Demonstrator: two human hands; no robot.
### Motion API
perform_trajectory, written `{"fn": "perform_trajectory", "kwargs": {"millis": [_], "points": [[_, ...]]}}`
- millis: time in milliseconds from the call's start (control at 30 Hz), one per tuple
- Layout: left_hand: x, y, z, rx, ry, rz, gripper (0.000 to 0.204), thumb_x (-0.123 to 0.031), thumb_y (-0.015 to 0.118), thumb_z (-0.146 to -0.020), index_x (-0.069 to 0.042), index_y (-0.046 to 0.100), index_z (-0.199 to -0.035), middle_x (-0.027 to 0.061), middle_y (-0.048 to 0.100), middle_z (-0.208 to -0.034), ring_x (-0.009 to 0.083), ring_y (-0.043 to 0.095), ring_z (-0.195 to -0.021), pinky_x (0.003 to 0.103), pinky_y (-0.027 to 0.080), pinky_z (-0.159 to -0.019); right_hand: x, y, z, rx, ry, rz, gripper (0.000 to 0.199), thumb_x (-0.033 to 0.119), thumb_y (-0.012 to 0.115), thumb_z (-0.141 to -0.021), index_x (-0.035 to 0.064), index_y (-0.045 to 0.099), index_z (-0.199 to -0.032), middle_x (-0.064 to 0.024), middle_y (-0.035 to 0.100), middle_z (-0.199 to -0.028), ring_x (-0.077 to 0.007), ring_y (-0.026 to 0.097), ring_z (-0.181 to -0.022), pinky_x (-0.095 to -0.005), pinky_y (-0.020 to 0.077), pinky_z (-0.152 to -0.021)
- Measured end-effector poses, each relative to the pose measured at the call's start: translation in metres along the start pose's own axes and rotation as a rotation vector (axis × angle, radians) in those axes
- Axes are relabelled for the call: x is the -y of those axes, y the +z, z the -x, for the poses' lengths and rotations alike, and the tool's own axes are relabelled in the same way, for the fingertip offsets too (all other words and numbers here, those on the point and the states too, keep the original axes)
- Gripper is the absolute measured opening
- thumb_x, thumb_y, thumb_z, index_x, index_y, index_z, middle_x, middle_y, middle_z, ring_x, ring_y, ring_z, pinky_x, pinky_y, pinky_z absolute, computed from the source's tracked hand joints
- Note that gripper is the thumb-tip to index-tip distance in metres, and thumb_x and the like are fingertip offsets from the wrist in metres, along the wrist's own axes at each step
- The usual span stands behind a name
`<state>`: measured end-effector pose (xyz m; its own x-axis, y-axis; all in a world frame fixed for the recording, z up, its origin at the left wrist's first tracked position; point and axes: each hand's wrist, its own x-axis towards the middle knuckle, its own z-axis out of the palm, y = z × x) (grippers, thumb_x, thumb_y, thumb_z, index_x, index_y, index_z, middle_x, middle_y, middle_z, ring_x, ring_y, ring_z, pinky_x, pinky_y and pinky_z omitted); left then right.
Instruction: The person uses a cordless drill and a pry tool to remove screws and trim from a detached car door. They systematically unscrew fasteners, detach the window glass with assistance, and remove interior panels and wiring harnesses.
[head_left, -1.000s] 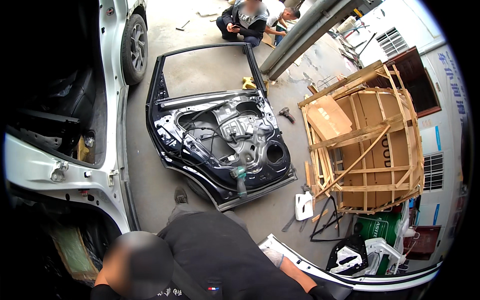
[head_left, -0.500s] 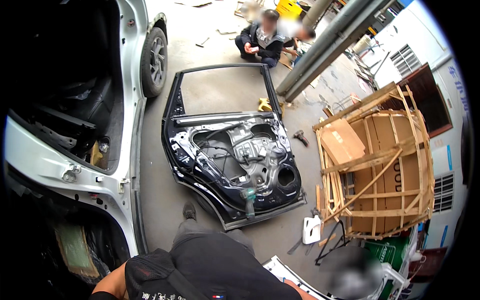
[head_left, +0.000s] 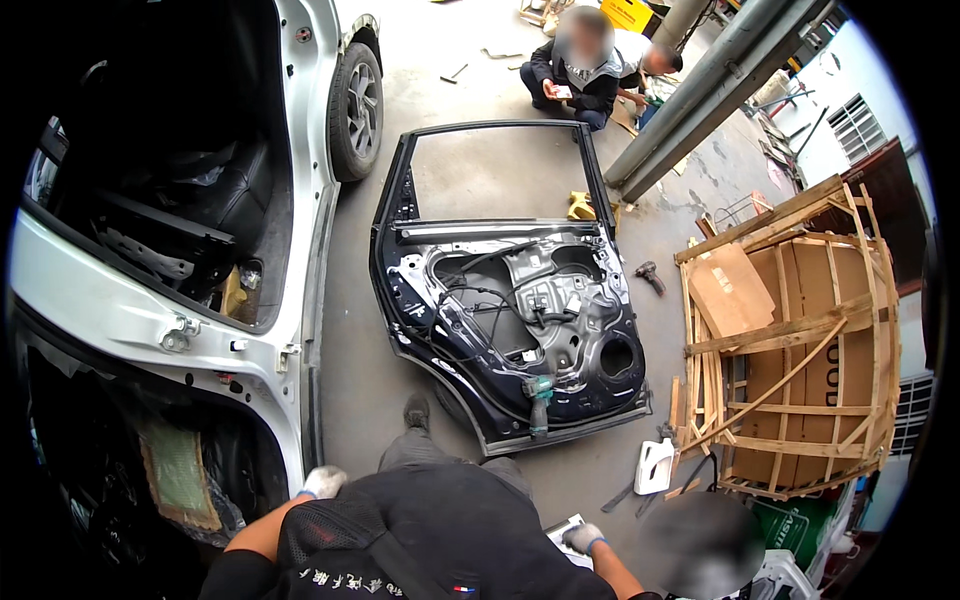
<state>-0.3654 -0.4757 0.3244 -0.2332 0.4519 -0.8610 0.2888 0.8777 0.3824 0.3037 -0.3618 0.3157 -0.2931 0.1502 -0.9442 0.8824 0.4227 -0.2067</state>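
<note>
My left hand [head_left: 323,482], in a pale glove, is low beside the white car body's sill [head_left: 312,420]; its fingers are too small to read, and whether it touches the sill is unclear. Farther right, my gloved right hand [head_left: 582,538] overlaps a white panel [head_left: 566,524]; its grip cannot be made out. In front of me a dark car door [head_left: 480,410] lies with its inner side up, bare metal and wiring exposed. A teal cordless power tool [head_left: 539,400] rests on the door's near edge, apart from both hands.
The white car [head_left: 150,300] stands open on the left. On the right are a wooden crate [head_left: 800,445], a white jug [head_left: 655,466] and a power tool [head_left: 650,278] on the floor. Two people [head_left: 575,75] crouch beyond the door, near a metal post [head_left: 700,100]. A dark blurred shape [head_left: 700,545] is lower right.
Both my gloved hands have come into view at the lower edge. The view has swung left, so the car, door and crate appear farther right. The teal tool remains on the door.
</note>
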Motion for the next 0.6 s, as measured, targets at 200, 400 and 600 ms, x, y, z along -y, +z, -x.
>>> {"fn": "perform_trajectory", "kwargs": {"millis": [200, 400, 600], "points": [[-0.155, -0.045, -0.05, -0.127, 0.23, -0.053, 0.025, -0.021, 0.059, -0.086, 0.002, 0.068, -0.091, 0.0118, 0.067, -0.071, 0.0182, 0.065, -0.062, 0.035, 0.053, -0.061, 0.04, -0.179, -0.005, -0.649, 0.313, -0.533, 0.05, 0.049, 0.06, -0.082, 0.003, 0.068, -0.1, -0.026, 0.067, -0.102, -0.0427, 0.064, -0.099, -0.0473, 0.0505, -0.087], [-0.348, -0.002, 0.027, 0.302, 0.394, -0.034, 0.054, -0.022, 0.063, -0.089, -0.001, 0.05, -0.136, 0.0125, 0.065, -0.107, 0.0147, 0.064, -0.083, 0.029, 0.055, -0.072, 0.163, -0.32, 0.03, -0.917, -0.259, -0.68, 0.031, 0.031, 0.058, -0.09, 0.0083, 0.069, -0.109, -0.0152, 0.069, -0.111, -0.0326, 0.065, -0.106, -0.04, 0.0507, -0.094], [-0.396, 0.078, 0.081, 0.28, 0.642, 0.067, 0.03, -0.021, 0.063, -0.09, -0.006, 0.057, -0.115, 0.0048, 0.061, -0.089, 0.012, 0.059, -0.068, 0.027, 0.051, -0.064, 0.213, -0.355, 0.05, -1.286, -0.738, -0.495, 0.03, 0.031, 0.065, -0.086, 0.0101, 0.067, -0.107, -0.0096, 0.063, -0.12, -0.0307, 0.056, -0.118, -0.0413, 0.0464, -0.099]]}}
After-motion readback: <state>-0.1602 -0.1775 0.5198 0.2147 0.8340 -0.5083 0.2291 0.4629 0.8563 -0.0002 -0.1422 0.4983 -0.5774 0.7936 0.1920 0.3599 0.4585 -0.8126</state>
